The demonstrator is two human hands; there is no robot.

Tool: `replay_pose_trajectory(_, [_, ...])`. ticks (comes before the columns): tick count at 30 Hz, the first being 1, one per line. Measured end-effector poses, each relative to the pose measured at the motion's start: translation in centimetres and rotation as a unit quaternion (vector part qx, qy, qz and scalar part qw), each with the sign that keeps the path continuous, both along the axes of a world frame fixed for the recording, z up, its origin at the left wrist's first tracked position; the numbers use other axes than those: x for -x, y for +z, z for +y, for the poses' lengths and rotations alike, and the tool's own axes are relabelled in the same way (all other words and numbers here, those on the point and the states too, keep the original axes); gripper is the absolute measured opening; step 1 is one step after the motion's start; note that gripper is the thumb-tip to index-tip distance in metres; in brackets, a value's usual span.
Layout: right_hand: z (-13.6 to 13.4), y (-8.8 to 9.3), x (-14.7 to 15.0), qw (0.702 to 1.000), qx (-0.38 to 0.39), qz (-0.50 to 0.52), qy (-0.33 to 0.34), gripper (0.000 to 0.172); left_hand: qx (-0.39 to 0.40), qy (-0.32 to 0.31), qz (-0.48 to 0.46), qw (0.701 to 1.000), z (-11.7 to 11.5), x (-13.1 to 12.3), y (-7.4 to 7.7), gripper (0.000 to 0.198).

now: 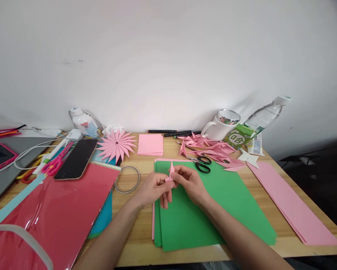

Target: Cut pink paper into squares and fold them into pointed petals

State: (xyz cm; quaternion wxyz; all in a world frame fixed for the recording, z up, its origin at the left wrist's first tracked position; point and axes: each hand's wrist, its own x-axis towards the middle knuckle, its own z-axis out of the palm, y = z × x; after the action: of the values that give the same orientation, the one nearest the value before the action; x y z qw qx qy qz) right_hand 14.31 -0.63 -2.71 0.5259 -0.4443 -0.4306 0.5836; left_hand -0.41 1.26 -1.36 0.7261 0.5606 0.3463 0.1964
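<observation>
Both my hands meet over the green paper stack (221,210) at the table's middle. My left hand (154,189) and my right hand (189,182) pinch a small folded pink paper piece (171,171) between their fingertips; its point sticks upward. A pile of similar folded pink pieces (213,152) lies behind, beside black-handled scissors (202,164). A finished pink paper star flower (116,145) lies to the back left. A stack of small pink squares (150,144) sits behind my hands.
A white mug (221,125), a green carton (238,138) and a water bottle (265,114) stand back right. Long pink sheets (292,202) lie at right. Red sheets (56,217), a phone (77,159), pink scissors (56,162), a tape ring (127,179), a glue bottle (85,123) and pens (176,132) lie left and behind.
</observation>
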Motion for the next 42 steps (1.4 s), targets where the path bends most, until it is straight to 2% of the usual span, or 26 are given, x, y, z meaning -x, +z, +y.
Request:
replay_pose_trajectory(5, [0.1,-0.2,-0.1,0.999,-0.026,-0.02,-0.007,0.026,-0.024,-0.029,0.021,0.999,-0.3,-0.2,0.0,0.045])
replay_pose_trajectory(11, [0.2,0.0,0.1,0.998,-0.028,-0.028,-0.042,0.034,-0.092,0.013,0.061,0.994,-0.2,-0.3,-0.5,0.048])
replay_pose_trajectory(16, [0.0,0.3,-0.1,0.994,-0.06,-0.058,-0.075,0.03,-0.131,0.019,0.104,0.986,-0.3,-0.4,-0.6,0.049])
replay_pose_trajectory(21, [-0.2,0.3,-0.6,0.992,-0.07,-0.078,-0.065,0.034,-0.053,0.018,0.008,0.998,-0.5,-0.9,-1.2,0.045])
replay_pose_trajectory(25, [0.1,-0.2,-0.6,0.998,-0.05,0.011,-0.045,0.028,0.043,0.0,-0.075,0.996,-0.1,-0.3,-0.8,0.039])
replay_pose_trajectory(29, [0.3,-0.4,-0.7,0.991,-0.042,0.123,-0.009,0.027,0.16,-0.035,-0.18,0.97,0.2,0.6,-0.1,0.027])
replay_pose_trajectory(36, [-0.1,0.0,-0.6,0.99,-0.064,0.127,0.013,0.019,0.232,-0.086,-0.246,0.937,0.5,1.1,-0.2,0.016])
replay_pose_trajectory(42, [-0.3,0.0,-0.5,0.987,-0.06,0.148,0.026,0.018,0.294,-0.143,-0.313,0.892,0.4,1.2,-0.3,0.014])
